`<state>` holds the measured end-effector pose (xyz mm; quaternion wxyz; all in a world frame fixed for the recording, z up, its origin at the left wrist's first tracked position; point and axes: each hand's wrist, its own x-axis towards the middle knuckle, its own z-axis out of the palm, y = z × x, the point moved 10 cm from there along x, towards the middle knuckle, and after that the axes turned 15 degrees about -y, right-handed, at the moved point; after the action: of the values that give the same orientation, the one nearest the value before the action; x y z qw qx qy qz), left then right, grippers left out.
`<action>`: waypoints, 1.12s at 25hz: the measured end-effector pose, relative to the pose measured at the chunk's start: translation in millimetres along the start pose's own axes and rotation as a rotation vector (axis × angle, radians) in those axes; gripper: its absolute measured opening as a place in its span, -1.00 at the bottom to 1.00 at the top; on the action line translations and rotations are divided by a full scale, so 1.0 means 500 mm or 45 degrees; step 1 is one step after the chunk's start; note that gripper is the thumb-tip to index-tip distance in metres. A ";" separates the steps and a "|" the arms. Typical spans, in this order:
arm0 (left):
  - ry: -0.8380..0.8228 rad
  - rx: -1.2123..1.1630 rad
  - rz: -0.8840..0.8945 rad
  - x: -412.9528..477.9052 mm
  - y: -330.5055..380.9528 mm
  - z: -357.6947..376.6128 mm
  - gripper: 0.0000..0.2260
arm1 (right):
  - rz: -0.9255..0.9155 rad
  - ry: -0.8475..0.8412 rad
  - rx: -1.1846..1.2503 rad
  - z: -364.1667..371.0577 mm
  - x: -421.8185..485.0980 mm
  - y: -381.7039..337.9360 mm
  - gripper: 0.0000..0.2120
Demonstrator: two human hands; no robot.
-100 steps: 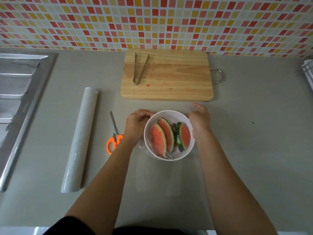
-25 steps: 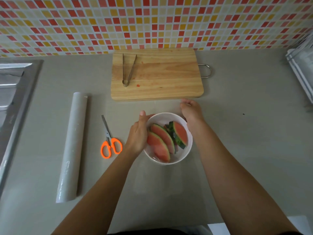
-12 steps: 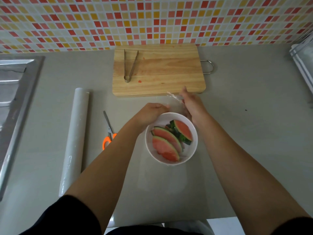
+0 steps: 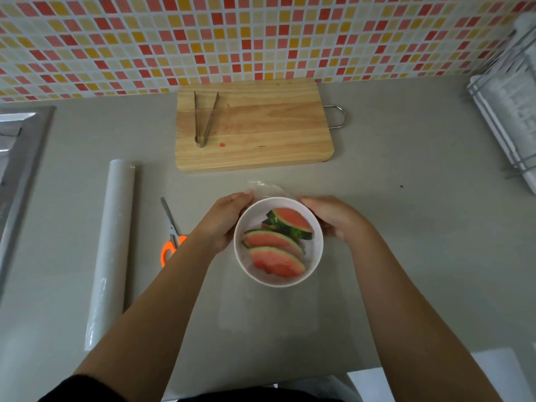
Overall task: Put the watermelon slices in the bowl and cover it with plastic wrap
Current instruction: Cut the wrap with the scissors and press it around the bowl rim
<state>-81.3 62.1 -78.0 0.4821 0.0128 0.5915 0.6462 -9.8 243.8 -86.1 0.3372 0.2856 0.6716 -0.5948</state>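
**A:** What's hard to make out?

**B:** Mostly the plastic wrap (image 4: 265,188). It's clear, so only a crumpled edge shows at the bowl's (image 4: 253,216) twelve o'clock. There is also a faint sheet outline on the counter (image 4: 406,256) at its six. I can't tell whether any film lies over the bowl's mouth.

**A:** And the hands?

**B:** The left hand (image 4: 224,220) curls round the bowl's wall at nine o'clock, and the right hand (image 4: 336,219) at three. Their fingertips reach that crumpled edge, but I can't tell whether they pinch it. The left forearm hides part of the scissors (image 4: 171,239). The frame cuts off the sink (image 4: 17,158) at nine and a wire rack (image 4: 510,111) at two.

**A:** The fruit?

**B:** Three watermelon slices (image 4: 275,261) show inside the white bowl, with pink-red flesh and green rind. Two lie side by side and the third is at one o'clock. The bowl stands on the counter at six o'clock from the cutting board (image 4: 261,132), where tongs (image 4: 204,120) lie. The wrap roll (image 4: 111,250) lies at nine, beyond the scissors.
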 end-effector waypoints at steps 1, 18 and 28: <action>0.016 -0.022 -0.010 -0.009 -0.015 -0.010 -0.67 | -0.030 0.023 -0.026 -0.002 0.002 -0.010 -0.72; 0.174 0.020 0.154 -0.008 0.025 -0.013 -0.65 | -0.333 0.012 -0.172 0.025 0.029 -0.117 -0.67; 0.207 -0.025 0.107 -0.010 0.031 -0.018 -0.68 | -0.090 -0.151 -0.020 0.017 0.000 -0.036 -0.70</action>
<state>-93.3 54.8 -65.7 0.4050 -0.0196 0.6214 0.6704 -22.9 233.0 -75.5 0.3573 0.2236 0.6647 -0.6169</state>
